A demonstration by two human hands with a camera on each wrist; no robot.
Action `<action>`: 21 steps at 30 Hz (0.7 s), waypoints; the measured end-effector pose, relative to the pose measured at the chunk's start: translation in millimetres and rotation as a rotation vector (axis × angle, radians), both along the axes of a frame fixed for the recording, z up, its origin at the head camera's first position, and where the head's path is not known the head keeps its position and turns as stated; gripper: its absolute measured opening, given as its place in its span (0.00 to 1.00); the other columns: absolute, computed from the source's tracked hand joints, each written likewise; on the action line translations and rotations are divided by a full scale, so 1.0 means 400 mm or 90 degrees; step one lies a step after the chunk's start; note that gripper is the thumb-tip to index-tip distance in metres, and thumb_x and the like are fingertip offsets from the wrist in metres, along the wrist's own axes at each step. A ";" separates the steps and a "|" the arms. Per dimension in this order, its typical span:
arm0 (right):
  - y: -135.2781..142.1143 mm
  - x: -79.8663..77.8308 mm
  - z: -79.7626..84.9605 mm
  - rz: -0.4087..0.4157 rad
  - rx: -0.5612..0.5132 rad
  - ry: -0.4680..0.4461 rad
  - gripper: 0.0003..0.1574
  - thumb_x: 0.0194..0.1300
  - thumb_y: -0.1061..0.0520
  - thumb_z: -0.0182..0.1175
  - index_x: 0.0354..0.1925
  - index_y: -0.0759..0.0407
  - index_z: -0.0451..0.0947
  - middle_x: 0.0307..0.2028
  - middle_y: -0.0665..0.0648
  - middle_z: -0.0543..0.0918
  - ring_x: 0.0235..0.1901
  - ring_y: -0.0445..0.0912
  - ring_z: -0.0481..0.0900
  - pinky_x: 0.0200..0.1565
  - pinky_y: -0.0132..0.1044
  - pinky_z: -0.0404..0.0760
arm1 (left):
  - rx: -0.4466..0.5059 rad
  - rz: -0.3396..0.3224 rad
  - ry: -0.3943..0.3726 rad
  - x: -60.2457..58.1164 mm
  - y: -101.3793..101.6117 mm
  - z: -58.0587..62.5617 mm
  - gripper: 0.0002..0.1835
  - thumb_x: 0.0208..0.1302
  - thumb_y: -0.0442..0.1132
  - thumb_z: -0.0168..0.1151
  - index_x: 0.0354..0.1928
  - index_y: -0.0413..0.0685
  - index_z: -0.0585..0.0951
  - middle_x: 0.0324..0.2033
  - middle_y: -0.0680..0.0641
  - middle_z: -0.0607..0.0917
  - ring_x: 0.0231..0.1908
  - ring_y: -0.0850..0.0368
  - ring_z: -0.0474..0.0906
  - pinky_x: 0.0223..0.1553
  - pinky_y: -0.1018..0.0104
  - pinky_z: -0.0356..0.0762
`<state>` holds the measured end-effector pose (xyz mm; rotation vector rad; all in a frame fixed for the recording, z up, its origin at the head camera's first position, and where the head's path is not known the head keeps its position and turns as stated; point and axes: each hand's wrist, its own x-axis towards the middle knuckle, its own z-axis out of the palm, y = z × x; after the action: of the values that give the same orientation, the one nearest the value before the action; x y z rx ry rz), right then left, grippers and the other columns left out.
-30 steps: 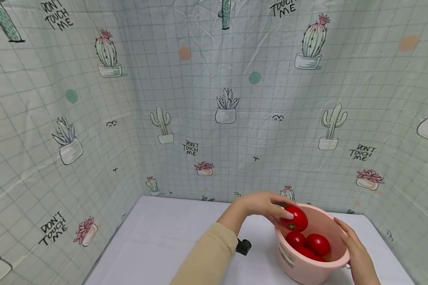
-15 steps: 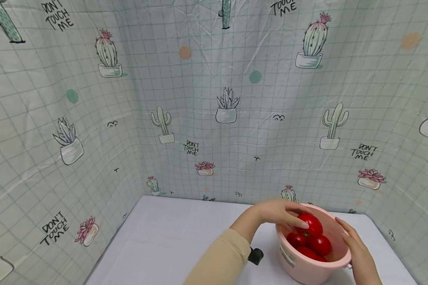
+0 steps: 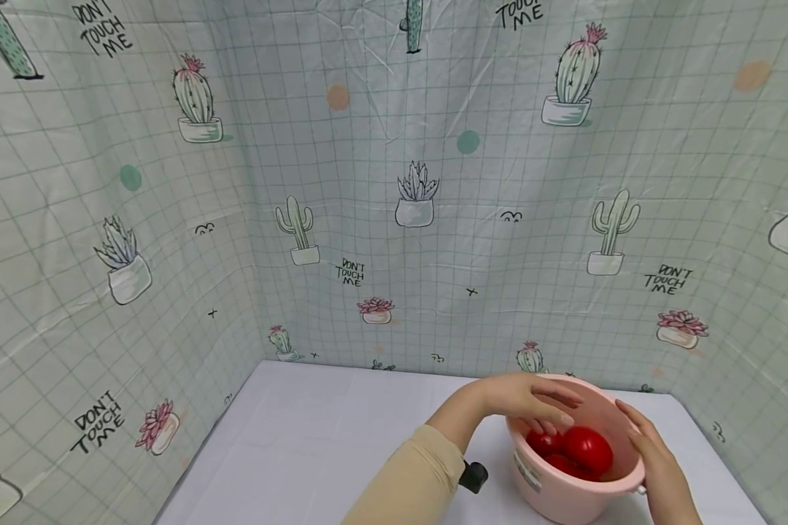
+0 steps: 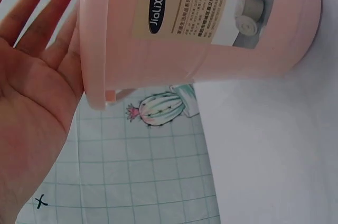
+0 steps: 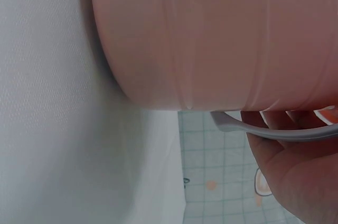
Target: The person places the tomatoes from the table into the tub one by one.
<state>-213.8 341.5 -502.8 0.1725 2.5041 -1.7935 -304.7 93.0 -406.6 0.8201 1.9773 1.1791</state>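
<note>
A pink plastic bucket stands at the right of the table with several red tomatoes inside. Over its left rim reaches my left hand, fingers spread and holding nothing, above the tomatoes. In the left wrist view the palm of that left hand shows beside the rim. My right hand holds the bucket's right rim. The right wrist view shows the fingers of this right hand against the outer wall, behind the grey handle.
The white table extends left of the bucket. A patterned cloth with cactus prints hangs behind it and along both sides. On the left wrist sits a small black device. The bucket bears a paper label.
My left hand has carried a tomato rightward into the bucket and let go of it; the fingers are now spread. The right hand has stayed on the rim.
</note>
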 end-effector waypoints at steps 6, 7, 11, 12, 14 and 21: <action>-0.001 0.001 -0.001 -0.001 0.004 -0.002 0.37 0.77 0.31 0.21 0.78 0.33 0.36 0.78 0.62 0.43 0.48 0.17 0.59 0.43 0.31 0.77 | 0.040 -0.011 -0.020 -0.004 -0.015 -0.002 0.19 0.69 0.41 0.61 0.60 0.62 0.80 0.52 0.62 0.84 0.41 0.58 0.87 0.42 0.68 0.85; -0.001 0.000 -0.001 -0.002 0.004 -0.002 0.37 0.77 0.31 0.21 0.79 0.33 0.36 0.77 0.61 0.44 0.48 0.17 0.60 0.42 0.31 0.77 | 0.039 -0.009 -0.013 -0.003 -0.017 -0.003 0.18 0.69 0.42 0.61 0.60 0.61 0.80 0.50 0.61 0.85 0.40 0.59 0.87 0.42 0.68 0.85; -0.003 -0.001 -0.003 -0.003 0.007 0.006 0.37 0.77 0.32 0.21 0.79 0.35 0.36 0.77 0.60 0.45 0.47 0.17 0.61 0.42 0.31 0.77 | 0.022 0.012 0.049 -0.001 -0.025 -0.008 0.15 0.69 0.46 0.61 0.55 0.59 0.83 0.42 0.58 0.87 0.37 0.64 0.86 0.42 0.70 0.84; -0.003 -0.002 -0.002 -0.004 0.008 0.004 0.36 0.77 0.32 0.21 0.79 0.33 0.36 0.77 0.59 0.45 0.47 0.18 0.61 0.42 0.31 0.77 | 0.013 0.020 0.073 0.000 -0.028 -0.009 0.14 0.69 0.47 0.61 0.54 0.59 0.83 0.40 0.58 0.87 0.37 0.66 0.85 0.42 0.71 0.83; -0.002 -0.004 -0.001 -0.003 0.010 -0.003 0.36 0.77 0.31 0.21 0.78 0.32 0.36 0.78 0.60 0.44 0.49 0.20 0.60 0.42 0.31 0.77 | -0.001 0.039 0.130 0.001 -0.036 -0.010 0.13 0.69 0.50 0.60 0.52 0.60 0.84 0.40 0.58 0.87 0.38 0.67 0.84 0.44 0.73 0.81; 0.005 -0.009 0.000 -0.003 0.013 -0.032 0.36 0.76 0.30 0.20 0.77 0.28 0.34 0.78 0.62 0.42 0.59 0.37 0.62 0.44 0.31 0.77 | -0.080 0.147 0.353 0.016 -0.084 -0.018 0.13 0.72 0.56 0.55 0.51 0.69 0.84 0.46 0.66 0.84 0.46 0.71 0.78 0.47 0.71 0.79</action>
<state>-217.3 343.4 -502.7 0.2203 2.4905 -1.7437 -298.2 59.5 -413.6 0.9434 2.6282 1.0075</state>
